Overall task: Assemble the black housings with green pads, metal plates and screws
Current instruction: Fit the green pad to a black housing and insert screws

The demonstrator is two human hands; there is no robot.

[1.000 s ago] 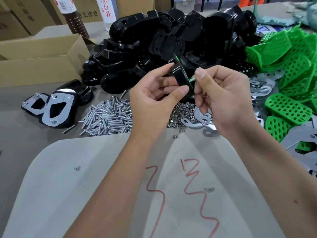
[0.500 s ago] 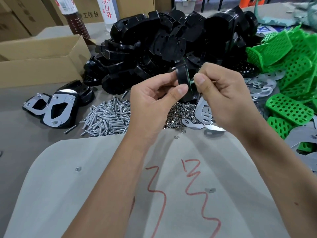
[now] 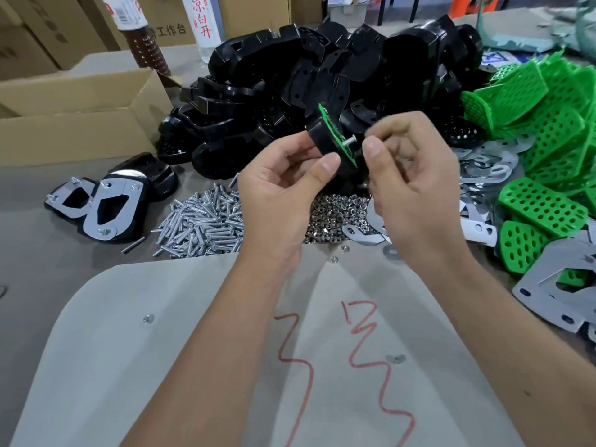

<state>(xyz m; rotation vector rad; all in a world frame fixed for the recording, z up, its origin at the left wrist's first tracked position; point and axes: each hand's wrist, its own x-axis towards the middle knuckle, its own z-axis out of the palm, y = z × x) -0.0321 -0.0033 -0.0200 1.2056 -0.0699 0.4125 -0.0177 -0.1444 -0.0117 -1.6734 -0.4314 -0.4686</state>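
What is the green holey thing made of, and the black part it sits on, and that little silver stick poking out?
The green pad looks like matte moulded plastic: bright even colour, neat holes. The black housing in the left hand seems glossy hard plastic, like the shiny pile behind. The screw looks like bright plated metal, probably steel.

I see a grey table — an open cardboard box at ten o'clock, more cartons stacked behind it.
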